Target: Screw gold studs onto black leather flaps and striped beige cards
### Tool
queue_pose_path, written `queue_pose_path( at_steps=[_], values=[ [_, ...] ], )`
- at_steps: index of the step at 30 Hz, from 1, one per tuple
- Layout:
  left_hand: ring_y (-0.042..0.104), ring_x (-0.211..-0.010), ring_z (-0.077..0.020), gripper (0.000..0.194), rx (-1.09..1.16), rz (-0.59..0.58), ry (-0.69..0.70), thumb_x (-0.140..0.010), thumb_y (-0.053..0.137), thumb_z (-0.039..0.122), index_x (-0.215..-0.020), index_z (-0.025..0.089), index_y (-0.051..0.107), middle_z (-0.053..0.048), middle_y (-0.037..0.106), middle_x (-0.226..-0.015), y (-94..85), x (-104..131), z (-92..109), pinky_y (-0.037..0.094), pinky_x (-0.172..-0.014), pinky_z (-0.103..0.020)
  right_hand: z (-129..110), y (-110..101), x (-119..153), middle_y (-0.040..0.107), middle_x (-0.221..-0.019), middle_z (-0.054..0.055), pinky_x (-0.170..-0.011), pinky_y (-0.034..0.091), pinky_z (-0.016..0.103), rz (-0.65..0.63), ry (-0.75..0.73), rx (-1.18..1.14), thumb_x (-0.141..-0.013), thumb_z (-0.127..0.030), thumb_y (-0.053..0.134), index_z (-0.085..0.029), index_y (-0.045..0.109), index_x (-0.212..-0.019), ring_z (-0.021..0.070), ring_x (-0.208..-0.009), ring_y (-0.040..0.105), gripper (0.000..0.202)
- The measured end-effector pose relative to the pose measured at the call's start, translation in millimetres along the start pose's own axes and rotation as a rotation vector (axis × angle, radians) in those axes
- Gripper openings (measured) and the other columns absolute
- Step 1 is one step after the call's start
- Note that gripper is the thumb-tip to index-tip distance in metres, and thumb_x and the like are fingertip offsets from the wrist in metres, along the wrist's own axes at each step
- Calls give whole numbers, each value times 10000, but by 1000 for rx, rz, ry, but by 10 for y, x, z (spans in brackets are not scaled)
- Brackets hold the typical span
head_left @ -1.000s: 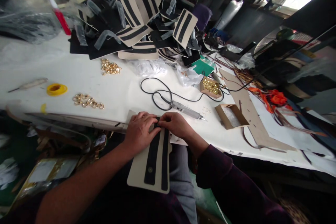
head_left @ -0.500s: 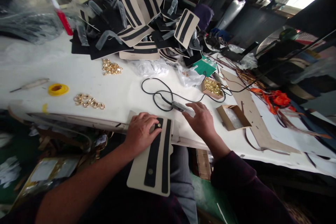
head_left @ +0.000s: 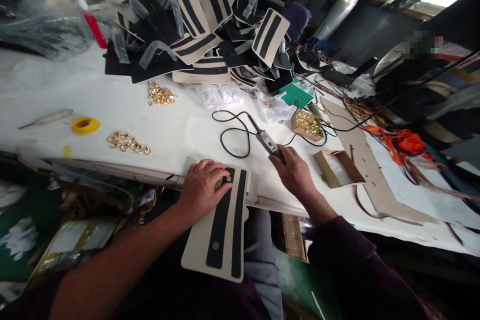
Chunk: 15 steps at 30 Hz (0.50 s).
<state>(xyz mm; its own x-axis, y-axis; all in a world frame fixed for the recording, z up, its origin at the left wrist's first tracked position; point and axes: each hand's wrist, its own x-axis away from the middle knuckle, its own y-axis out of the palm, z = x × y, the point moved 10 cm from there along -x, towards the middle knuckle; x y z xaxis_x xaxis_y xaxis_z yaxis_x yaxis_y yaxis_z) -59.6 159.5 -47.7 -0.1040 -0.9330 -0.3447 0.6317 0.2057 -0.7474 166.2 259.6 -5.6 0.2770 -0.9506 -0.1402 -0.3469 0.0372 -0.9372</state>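
My left hand [head_left: 204, 185] is closed on the upper end of a flat beige panel [head_left: 195, 246] with two black strips. Thumb and forefinger press beside a small round metal stud [head_left: 228, 178] on one strip; a second stud [head_left: 215, 245] shows lower down. The panel leans from the table's edge down onto my lap. My right hand [head_left: 294, 167] is wrapped round a slim grey corded hand tool [head_left: 267, 142], which looks like an electric screwdriver. Its cord end points up and away; its working end is hidden by the hand.
Gold clasps [head_left: 129, 143] and small gold hardware [head_left: 161, 94] lie to the left, near yellow tape [head_left: 85, 125] and an awl-like tool [head_left: 47, 119]. Striped panels [head_left: 202, 69] pile up behind. On the right stand a box of gold pieces [head_left: 308, 125] and an open cardboard box [head_left: 339, 168].
My right hand has closed round the grey tool and lifted it, swinging it more upright; its cord has shifted. My left hand and the panel have stayed put.
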Motion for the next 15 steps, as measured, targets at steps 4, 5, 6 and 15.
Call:
queue_pose_path(
  at_steps=[4, 5, 6, 15],
  values=[
    [604, -1147, -286, 135, -2, 1, -3, -883, 746, 329, -1006, 275, 734, -33, 757, -1195, 14, -7, -10, 439, -959, -477, -251, -77, 30, 664, -877, 54, -666, 507, 326, 33, 124, -722, -980, -571, 474, -218, 613, -1030, 206, -751, 632, 382],
    [606, -1145, -286, 136, -4, 0, -5, -881, 749, 331, -1003, 273, 736, -32, 758, -1193, 17, -11, -11, 441, -954, -476, -349, -63, 28, 648, -843, 41, -633, 509, 314, 65, 139, -885, -972, -593, 468, -224, 595, -992, 193, -716, 627, 391],
    [606, -1145, -286, 137, -6, -3, -6, -880, 751, 333, -1002, 272, 737, -31, 759, -1191, 20, -14, -10, 443, -950, -476, -443, -46, 27, 628, -808, 26, -598, 505, 302, 112, 152, -1015, -960, -608, 477, -230, 577, -961, 180, -680, 618, 391],
    [596, -1166, -291, 168, -9, -32, -24, -861, 775, 331, -1012, 271, 731, -20, 754, -1201, 6, -30, 0, 450, -945, -484, -1004, 175, 97, 535, -596, -38, -458, 454, 263, 293, 136, -1241, -817, -580, 744, -224, 539, -749, 125, -481, 517, 417]
  ],
)
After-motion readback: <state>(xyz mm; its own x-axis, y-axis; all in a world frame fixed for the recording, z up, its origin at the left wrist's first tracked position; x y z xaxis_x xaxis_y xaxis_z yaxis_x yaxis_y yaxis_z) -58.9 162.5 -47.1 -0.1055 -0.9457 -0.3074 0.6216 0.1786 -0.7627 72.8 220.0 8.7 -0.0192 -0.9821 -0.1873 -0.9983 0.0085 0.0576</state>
